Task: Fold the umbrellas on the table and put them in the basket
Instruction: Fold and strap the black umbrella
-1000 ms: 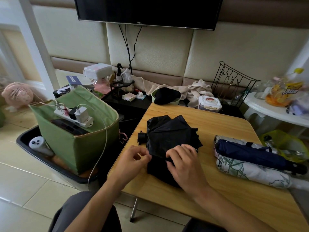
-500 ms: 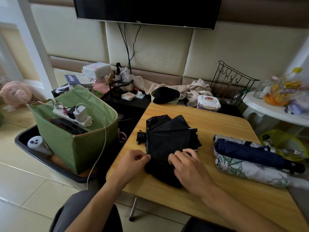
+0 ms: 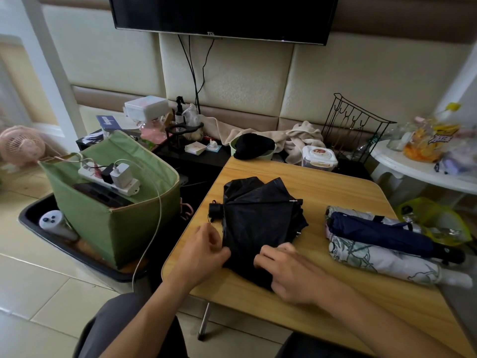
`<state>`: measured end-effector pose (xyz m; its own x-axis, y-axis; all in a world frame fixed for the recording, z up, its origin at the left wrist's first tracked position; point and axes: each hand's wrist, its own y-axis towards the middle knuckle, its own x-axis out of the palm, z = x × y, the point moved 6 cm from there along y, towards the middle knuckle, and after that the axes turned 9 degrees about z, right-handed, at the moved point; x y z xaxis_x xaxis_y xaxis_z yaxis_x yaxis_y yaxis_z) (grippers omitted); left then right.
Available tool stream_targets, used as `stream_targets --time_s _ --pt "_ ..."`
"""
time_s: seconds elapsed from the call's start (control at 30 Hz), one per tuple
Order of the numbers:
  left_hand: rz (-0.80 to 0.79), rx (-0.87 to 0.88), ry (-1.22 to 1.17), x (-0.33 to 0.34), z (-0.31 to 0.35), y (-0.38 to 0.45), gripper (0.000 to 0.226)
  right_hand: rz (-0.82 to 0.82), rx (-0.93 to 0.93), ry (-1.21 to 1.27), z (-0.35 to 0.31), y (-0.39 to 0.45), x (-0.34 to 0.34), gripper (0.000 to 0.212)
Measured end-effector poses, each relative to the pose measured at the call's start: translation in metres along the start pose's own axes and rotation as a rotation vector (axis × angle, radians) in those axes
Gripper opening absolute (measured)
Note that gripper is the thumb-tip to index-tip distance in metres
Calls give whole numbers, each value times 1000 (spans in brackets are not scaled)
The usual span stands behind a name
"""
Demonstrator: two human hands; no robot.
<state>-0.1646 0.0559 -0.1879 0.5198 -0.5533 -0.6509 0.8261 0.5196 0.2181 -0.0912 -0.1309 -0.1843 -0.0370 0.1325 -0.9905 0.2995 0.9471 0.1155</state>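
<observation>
Pinching the near left edge of the black umbrella (image 3: 260, 223) with my left hand (image 3: 204, 257), thumb and curled fingers closed on the cloth. My right hand (image 3: 289, 272) sits just beside it on the same near edge, fingers curled down onto the fabric; it looks like a pinch too, though motion blur makes the fingertips hard to read. The canopy lies loosely collapsed on the wooden table (image 3: 335, 192), fanning away from both grips, its stubby handle (image 3: 214, 209) sticking out just beyond my left hand. Right of my right hand, apart from the black one, a navy umbrella (image 3: 382, 232) lies rolled on top of a white leaf-print umbrella (image 3: 382, 262). Well left of my left hand, off the table, a green fabric basket (image 3: 116, 223) stands in a black tray (image 3: 51, 241), with a power strip (image 3: 108, 177) resting across its top.
</observation>
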Motion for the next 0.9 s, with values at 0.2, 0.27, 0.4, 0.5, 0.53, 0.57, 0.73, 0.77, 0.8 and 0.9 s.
stream_targets --time_s 0.2,0.27,0.4,0.5,0.53,0.57,0.73,0.77,0.8,0.9 --pt "-188 521 270 8 18 -8 59 71 95 51 2 2 -13 37" --pt "-169 509 332 11 11 -6 53 45 131 31 0 3 -13 47" --pt "45 599 325 1 18 -6 14 32 219 24 -8 10 -18 68" --pt "103 573 234 0 28 -9 11 121 236 -26 -15 19 -20 81" --pt "120 560 206 -1 31 -10 12 167 232 -66 -17 22 -20 78" --pt "140 551 176 -2 31 -9 13 229 223 -111 -17 25 -21 70" --pt "277 416 -57 -14 32 -7 7 557 214 -125 -9 43 -41 25" --pt "349 331 -130 -19 27 -6 6 582 220 -114 -7 47 -49 25" --pt "408 222 -190 -23 20 -3 5 605 222 -116 -5 51 -58 24" --pt "335 -103 -322 -17 -3 5 12 640 232 -152 5 64 -80 22"
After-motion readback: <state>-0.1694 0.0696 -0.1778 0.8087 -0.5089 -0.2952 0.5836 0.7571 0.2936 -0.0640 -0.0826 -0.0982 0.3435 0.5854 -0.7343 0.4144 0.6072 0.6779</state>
